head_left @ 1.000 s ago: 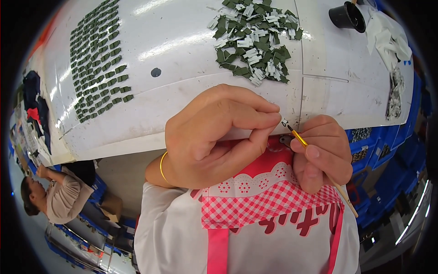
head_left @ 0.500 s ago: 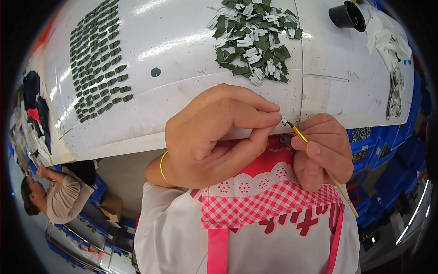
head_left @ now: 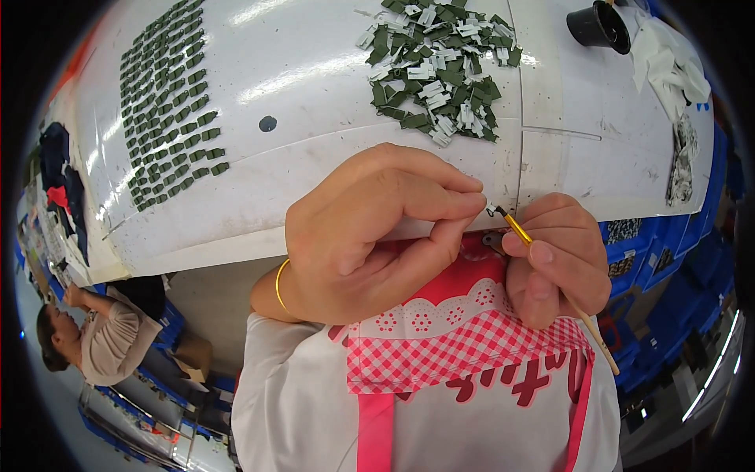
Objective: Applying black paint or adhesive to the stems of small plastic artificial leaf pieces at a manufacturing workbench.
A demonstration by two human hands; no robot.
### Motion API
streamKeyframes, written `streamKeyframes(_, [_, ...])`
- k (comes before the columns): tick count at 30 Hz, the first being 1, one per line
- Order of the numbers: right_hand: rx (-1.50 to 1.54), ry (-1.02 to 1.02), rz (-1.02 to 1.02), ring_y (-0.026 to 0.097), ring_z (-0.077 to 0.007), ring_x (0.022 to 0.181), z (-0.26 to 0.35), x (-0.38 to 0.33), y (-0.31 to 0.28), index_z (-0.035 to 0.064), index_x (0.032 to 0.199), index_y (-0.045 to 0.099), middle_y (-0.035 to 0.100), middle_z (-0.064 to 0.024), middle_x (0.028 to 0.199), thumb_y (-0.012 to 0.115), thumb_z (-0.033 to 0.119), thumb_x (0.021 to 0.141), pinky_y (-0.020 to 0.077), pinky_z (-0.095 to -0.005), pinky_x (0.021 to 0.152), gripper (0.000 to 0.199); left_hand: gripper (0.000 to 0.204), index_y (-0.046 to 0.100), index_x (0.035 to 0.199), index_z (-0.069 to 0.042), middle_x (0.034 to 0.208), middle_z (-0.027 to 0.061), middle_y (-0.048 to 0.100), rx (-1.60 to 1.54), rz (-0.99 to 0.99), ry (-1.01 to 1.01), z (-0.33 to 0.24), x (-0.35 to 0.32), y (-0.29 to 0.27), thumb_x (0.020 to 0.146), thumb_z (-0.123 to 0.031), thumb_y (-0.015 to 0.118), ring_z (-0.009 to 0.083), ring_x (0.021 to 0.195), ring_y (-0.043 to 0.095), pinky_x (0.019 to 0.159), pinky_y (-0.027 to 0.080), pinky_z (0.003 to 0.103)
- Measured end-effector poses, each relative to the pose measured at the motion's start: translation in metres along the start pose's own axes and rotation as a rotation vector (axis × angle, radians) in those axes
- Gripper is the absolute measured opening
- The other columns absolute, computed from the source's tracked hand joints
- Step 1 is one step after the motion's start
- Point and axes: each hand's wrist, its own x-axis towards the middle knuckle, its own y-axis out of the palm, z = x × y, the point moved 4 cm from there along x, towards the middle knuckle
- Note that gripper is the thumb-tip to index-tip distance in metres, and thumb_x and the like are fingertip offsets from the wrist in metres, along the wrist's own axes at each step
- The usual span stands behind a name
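Between the thumb and fingertips of my left hand (head_left: 377,228) is a small pale piece with a dark loop (head_left: 491,208). Most of this piece is hidden by the fingers. My right hand (head_left: 560,267) grips a thin paintbrush (head_left: 517,228) with a yellow metal collar and a wooden handle. The dark brush tip is at the loop; whether it touches cannot be made out. Both hands are in front of my red and white apron (head_left: 464,350), close to the table's near edge. Beyond them lies a heap of small dark green and white pieces (head_left: 440,86).
Similar green pieces (head_left: 169,110) lie in neat rows on the left of the white table (head_left: 307,79). A black cup (head_left: 598,28) and crumpled white cloth (head_left: 668,67) are at the far right. Blue crates (head_left: 661,244) stand beside the table. Another person (head_left: 110,338) is at lower left.
The brush tip has shifted very slightly at the loop, along with my right fingers. My left hand keeps its pinch in the same place.
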Motion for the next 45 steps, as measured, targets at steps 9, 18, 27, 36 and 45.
streamKeyframes(9, [0.003,-0.056,-0.075,0.054,-0.0187,0.059,-0.003,-0.003,-0.001,0.0011,0.102,0.058,0.066,-0.0154,0.078,0.049,0.013,0.088,0.0466,-0.0326,0.055,0.021,0.022,0.064,0.085,0.003,0.096,0.0190,0.065,-0.018,0.073,0.004,-0.003,0.004,-0.001,0.069,0.018,0.063,0.0183,0.073,0.064,0.061,0.047,0.020])
streamKeyframes(18, [0.056,-0.004,-0.090,0.055,-0.0185,0.062,-0.003,-0.003,-0.003,0.0022,0.102,0.057,0.066,-0.0147,0.079,0.050,0.016,0.091,0.0452,-0.0322,0.056,0.019,0.019,0.062,0.089,0.007,0.094,0.0199,0.064,-0.227,0.069,-0.205,-0.002,0.000,-0.005,0.073,0.017,0.064,0.0191,0.071,0.065,0.061,0.050,0.020])
streamKeyframes(27, [0.082,0.025,-0.077,0.056,-0.0187,0.062,-0.002,-0.001,-0.004,0.0023,0.103,0.057,0.066,-0.0144,0.079,0.051,0.017,0.092,0.0451,-0.0319,0.056,0.019,0.020,0.063,0.092,0.010,0.091,0.0176,0.062,-0.251,0.082,-0.204,-0.004,0.002,-0.010,0.074,0.017,0.065,0.0181,0.067,0.063,0.061,0.051,0.019])
streamKeyframes(36, [0.092,-0.037,-0.076,0.055,-0.0190,0.059,-0.004,-0.003,-0.001,0.0020,0.103,0.058,0.067,-0.0147,0.080,0.051,0.015,0.089,0.0462,-0.0321,0.055,0.020,0.020,0.065,0.092,0.009,0.091,0.0170,0.062,-0.186,0.112,-0.146,-0.002,0.003,-0.009,0.073,0.017,0.064,0.0169,0.065,0.062,0.061,0.051,0.019])
streamKeyframes(45, [0.062,-0.068,-0.010,0.055,-0.0196,0.059,-0.001,-0.001,0.002,0.0013,0.100,0.059,0.066,-0.0149,0.080,0.052,0.010,0.082,0.0484,-0.0325,0.054,0.021,0.020,0.066,0.089,0.009,0.091,0.0174,0.063,-0.131,0.132,-0.088,-0.003,0.005,-0.008,0.072,0.018,0.064,0.0166,0.065,0.061,0.062,0.052,0.020])
